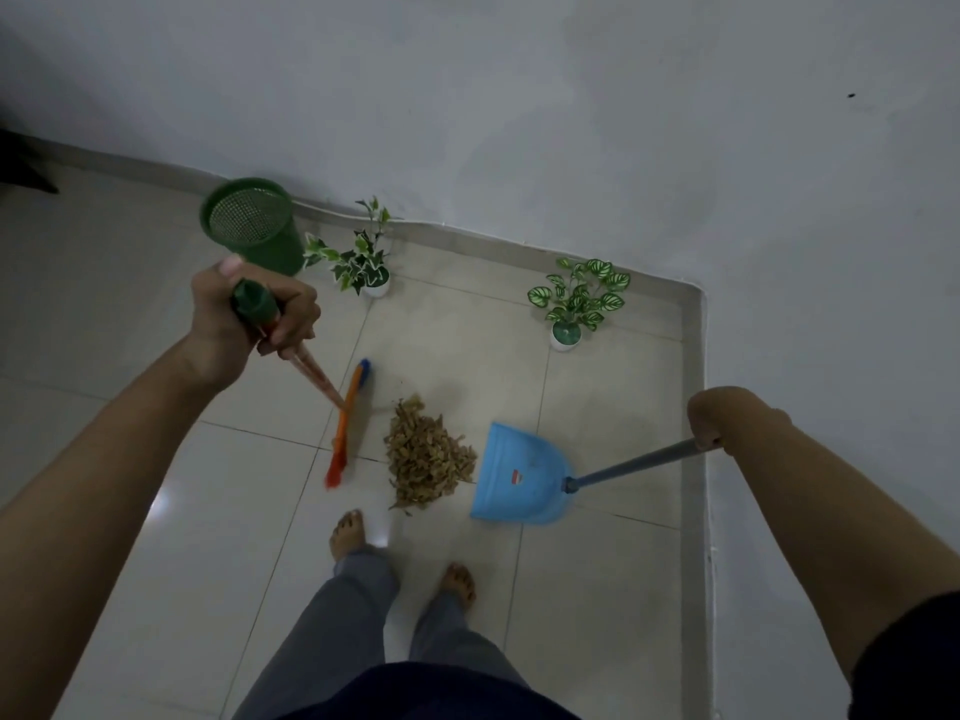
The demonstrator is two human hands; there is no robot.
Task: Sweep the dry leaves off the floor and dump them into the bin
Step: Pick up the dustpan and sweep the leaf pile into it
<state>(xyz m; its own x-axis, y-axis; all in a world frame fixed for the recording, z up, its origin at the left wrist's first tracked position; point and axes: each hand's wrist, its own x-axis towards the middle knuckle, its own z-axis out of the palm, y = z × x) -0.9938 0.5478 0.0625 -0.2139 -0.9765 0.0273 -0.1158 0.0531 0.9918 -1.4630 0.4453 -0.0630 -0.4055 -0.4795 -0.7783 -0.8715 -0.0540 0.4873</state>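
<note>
So far you have the dry leaves (428, 454) heaped mid-frame between broom (347, 426) and dustpan (519, 475), your left hand (249, 314) gripping the broomstick, right hand (711, 418) wrapped on the dustpan handle; scooping and emptying into the bin (252, 223), upper left, remain.

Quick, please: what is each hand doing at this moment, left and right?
Left hand: grips the broom handle near its green top.
Right hand: grips the dustpan handle, fingers curled round it.
</note>
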